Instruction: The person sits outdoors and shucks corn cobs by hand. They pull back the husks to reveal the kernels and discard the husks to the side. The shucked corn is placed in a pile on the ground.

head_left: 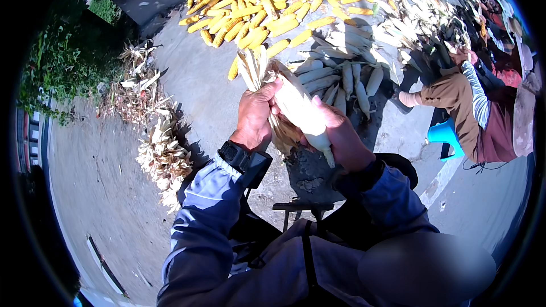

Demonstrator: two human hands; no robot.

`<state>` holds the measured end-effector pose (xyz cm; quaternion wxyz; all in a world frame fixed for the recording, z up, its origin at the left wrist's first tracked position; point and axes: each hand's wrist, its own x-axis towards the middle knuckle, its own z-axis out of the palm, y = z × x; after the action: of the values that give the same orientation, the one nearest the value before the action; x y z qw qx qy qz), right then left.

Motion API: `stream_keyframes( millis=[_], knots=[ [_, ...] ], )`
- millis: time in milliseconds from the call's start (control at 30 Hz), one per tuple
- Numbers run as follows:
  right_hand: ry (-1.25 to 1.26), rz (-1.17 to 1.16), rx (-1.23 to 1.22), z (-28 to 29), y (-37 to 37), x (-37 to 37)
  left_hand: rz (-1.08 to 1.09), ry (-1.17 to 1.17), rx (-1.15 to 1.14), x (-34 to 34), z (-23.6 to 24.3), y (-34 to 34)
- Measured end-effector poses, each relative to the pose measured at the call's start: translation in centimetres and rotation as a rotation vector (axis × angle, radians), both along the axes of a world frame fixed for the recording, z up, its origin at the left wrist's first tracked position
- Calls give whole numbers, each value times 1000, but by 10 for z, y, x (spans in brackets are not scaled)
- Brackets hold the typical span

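An ear of corn [301, 105], still wrapped in pale husk, slants between my two hands. Its stalk end points down toward me on the right. My left hand [254, 115] is closed on a bunch of dry husk leaves [250, 69] at the ear's upper left side. Around the lower part of the same ear my right hand [344, 139] is wrapped, with the thumb along its side. Loose brown husk [284, 135] hangs beneath the ear. Just beyond my hands lies a pile of corn ears in husk [335, 77].
Husked yellow corn [256, 8] spreads over the ground at the far side. Stripped husks [162, 162] lie heaped on the left, near green plants [51, 74]. To the right, a person [455, 91] sits beside a blue stool [446, 135]. A small bench [303, 207] stands close to me.
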<state>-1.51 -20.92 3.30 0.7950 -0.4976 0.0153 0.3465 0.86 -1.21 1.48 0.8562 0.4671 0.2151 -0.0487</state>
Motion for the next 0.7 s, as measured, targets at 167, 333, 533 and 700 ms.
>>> stream_keyframes(
  millis=[167,333,533,700],
  knots=[
    [44,-1,-22,-7,-3,3,-79,-2,-67,5,0,5],
    [61,-65,-43,-13,-5,8,-40,-79,-135,8,3,14],
    [108,-154,-38,-10,-5,9,116,-106,-119,7,9,22],
    [84,-150,-54,-17,-4,10,-22,-109,-96,-3,15,18]
  ],
)
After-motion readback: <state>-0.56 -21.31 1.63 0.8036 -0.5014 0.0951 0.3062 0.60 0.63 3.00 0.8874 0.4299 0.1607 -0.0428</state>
